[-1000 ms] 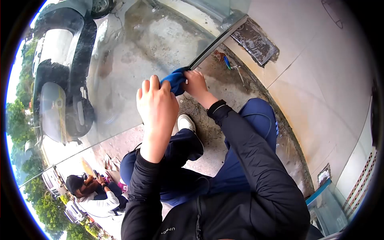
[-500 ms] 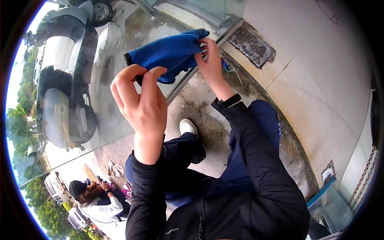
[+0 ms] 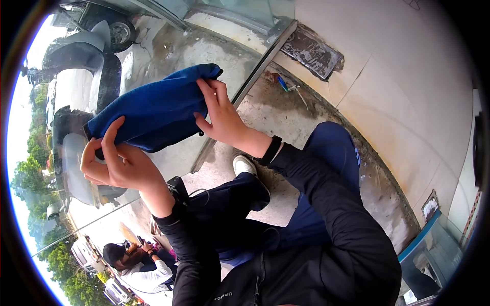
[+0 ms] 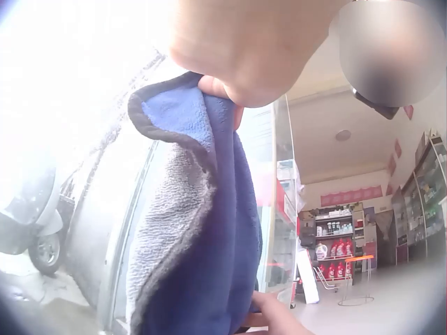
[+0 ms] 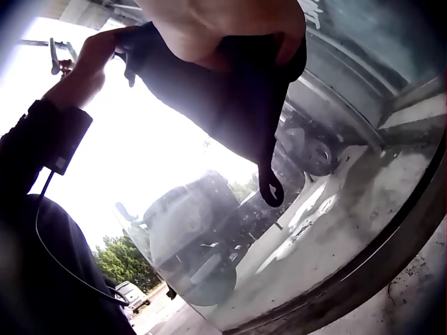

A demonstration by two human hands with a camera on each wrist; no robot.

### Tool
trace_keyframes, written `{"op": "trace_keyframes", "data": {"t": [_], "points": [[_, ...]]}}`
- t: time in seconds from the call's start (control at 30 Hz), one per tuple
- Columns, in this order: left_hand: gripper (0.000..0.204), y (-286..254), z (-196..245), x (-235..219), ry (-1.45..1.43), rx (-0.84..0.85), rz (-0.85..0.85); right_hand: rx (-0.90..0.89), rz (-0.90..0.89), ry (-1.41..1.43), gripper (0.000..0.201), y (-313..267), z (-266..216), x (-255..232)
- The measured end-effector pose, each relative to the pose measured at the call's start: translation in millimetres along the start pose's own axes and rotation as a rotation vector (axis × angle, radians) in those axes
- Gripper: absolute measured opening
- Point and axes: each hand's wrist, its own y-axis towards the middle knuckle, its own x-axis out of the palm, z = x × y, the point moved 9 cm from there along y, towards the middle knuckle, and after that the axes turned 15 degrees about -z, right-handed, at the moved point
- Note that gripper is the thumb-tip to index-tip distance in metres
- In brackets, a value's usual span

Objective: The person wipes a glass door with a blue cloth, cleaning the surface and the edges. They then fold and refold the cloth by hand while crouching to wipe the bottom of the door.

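Note:
A blue microfiber cloth (image 3: 153,112) with dark edging is spread between my two hands in front of a glass pane (image 3: 168,168). My left hand (image 3: 125,163) pinches its left end between thumb and fingers. At the other end, my right hand (image 3: 224,117) grips the cloth near its upper corner, thumb on the lower side. From the left wrist, the cloth (image 4: 202,265) hangs in folds and shows a grey fleecy reverse. In the right wrist view it looks dark against the light, with one bound corner dangling.
Beyond the glass stands a scooter (image 3: 81,122). A seated person (image 3: 138,265) in a cap is at the lower left. The pane's bottom edge meets a concrete sill, with a small blue-green object (image 3: 283,84) beside it. Shelves with red bottles (image 4: 339,248) and an orange-topped stool (image 4: 360,258) stand indoors.
The cloth, bunched between my hands a second ago, has been opened out and carried left across the glass. Both hands moved left with it, the left hand farther and lower.

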Motion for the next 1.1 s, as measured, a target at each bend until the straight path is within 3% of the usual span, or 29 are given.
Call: {"op": "trace_keyframes", "data": {"t": [0.13,0.2,0.27,0.4,0.5,0.53,0.63,0.7,0.77,0.83,0.93,1.1], "points": [[0.043,1,3,3,-0.038,0.030,0.052,0.010,0.048,-0.031,0.075,15,6,-26],[0.041,2,17,14,-0.006,0.052,-0.052,-0.013,0.128,-0.105,0.069,23,8,-49],[0.045,-1,27,32,0.003,0.061,-0.119,0.027,0.210,-0.214,0.075,29,16,-72],[0.047,-9,60,67,0.035,0.162,-0.290,0.076,0.162,-0.344,0.082,29,59,-90],[0.043,-19,90,94,0.082,0.262,-0.468,0.325,0.080,-0.326,0.093,18,103,-89],[0.039,-24,98,103,0.079,0.295,-0.500,0.328,0.082,-0.328,0.093,13,114,-88],[0.032,-36,118,118,-0.034,0.374,-0.576,0.590,-0.114,-0.111,0.099,-6,170,-66],[0.033,-41,119,123,-0.042,0.375,-0.568,0.539,-0.062,-0.089,0.097,-5,173,-64],[0.033,-41,117,123,-0.056,0.364,-0.552,0.487,-0.018,-0.068,0.094,2,159,-70],[0.033,-41,111,119,-0.014,0.333,-0.544,0.158,0.044,-0.255,0.088,21,99,-85],[0.034,-36,98,112,0.042,0.264,-0.481,-0.076,0.019,-0.340,0.085,41,18,-90],[0.035,-26,75,95,0.093,0.138,-0.306,-0.215,-0.057,-0.344,0.085,47,-37,-66]]}}
